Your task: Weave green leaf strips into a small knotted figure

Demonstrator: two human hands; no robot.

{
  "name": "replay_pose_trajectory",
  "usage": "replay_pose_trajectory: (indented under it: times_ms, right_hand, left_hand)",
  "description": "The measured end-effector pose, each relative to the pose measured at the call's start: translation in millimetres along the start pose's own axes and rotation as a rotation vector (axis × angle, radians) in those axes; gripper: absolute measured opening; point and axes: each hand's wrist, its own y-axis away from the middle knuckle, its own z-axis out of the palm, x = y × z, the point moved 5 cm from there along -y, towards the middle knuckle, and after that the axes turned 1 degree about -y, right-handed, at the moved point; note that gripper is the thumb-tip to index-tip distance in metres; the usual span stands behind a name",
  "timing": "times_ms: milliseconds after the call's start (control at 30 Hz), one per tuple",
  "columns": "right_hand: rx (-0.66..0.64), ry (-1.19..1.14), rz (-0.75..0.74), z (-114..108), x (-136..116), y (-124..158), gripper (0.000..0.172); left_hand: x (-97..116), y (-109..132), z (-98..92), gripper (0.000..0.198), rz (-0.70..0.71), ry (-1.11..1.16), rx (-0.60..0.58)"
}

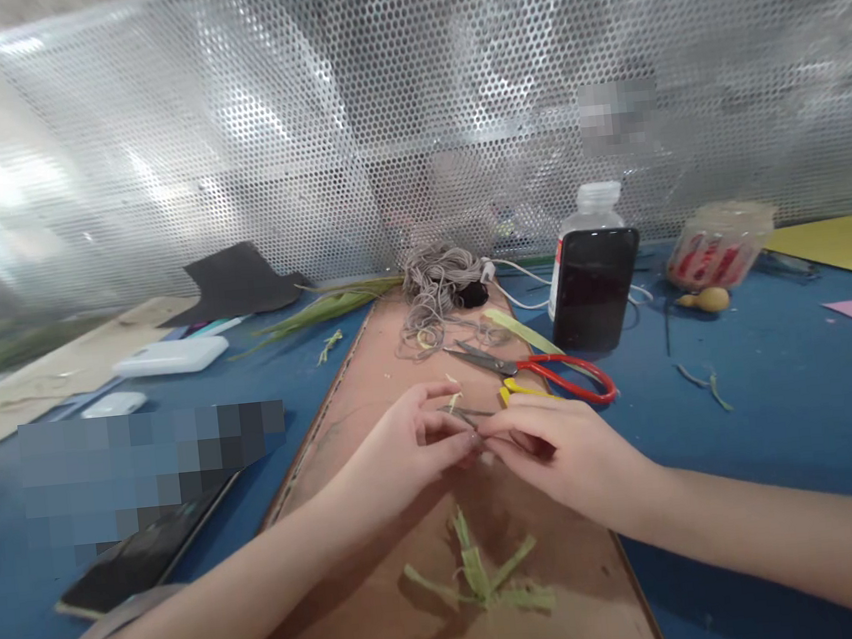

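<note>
My left hand (pixel 433 429) and my right hand (pixel 558 437) meet over the brown board, thumbs and fingertips pinched together. What they pinch is too small and hidden to name. A thin pale strip (pixel 453 394) shows by the left fingers. Just behind my right hand lie yellow-handled scissors (pixel 512 390), partly covered by it. Beyond them rest red-handled scissors (pixel 571 376) with dark blades pointing left. Nearer to me, a small knotted figure of green leaf strips (pixel 477 576) lies on the board, its ends spread out.
A tangled grey cord bundle (pixel 441 273) sits at the far end of the brown board (pixel 347 438). On the right a black phone (pixel 595 288) leans on a clear bottle (pixel 599 197), near a plastic jar (pixel 720 241) and small gourd (pixel 707 300). A white case (pixel 171 357) lies left. Perforated metal (pixel 376 113) stands behind.
</note>
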Motion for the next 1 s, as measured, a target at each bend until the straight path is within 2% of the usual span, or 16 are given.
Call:
replay_pose_trajectory:
  times_ms: [267,500,600,667,700,733,800,867,933,1000]
  right_hand:
    - [0.011,-0.024,-0.009,-1,-2,-2,0.009]
    - [-0.008,0.062,-0.07,2,-3,3,0.01]
    - [0.019,0.047,-0.08,0,-4,4,0.01]
    - [0.046,0.03,-0.069,-3,-5,3,0.01]
    - [0.059,0.025,-0.06,-5,-6,3,0.01]
    - [0.074,0.024,-0.051,-7,-6,2,0.01]
    - [0.103,0.028,-0.037,-10,-6,0,0.011]
    - [0.127,0.028,-0.02,-12,-5,-1,0.012]
    - [0.143,0.03,0.006,-14,-4,-2,0.011]
    - [0.157,0.031,0.035,-16,-2,-2,0.01]
  left_hand:
    - [6,2,-0.3,0.056,-0.04,-0.009,0.033]
    - [10,6,3.7,0.055,-0.082,0.024,-0.005]
    - [13,7,2.4,0.048,-0.067,-0.062,-0.017]
    - [19,9,-1.1,0.033,-0.008,-0.215,-0.016]
    - [24,11,-1.8,0.028,0.042,-0.302,-0.043]
    - [29,13,-1.1,0.031,0.105,-0.388,-0.096]
    - [36,21,5.8,0.047,0.21,-0.522,-0.312]
    - [41,31,11.4,0.045,0.299,-0.685,-0.48]
    - [43,38,15.2,0.045,0.365,-0.848,-0.572]
    - [41,43,18.4,0.036,0.387,-0.929,-0.643]
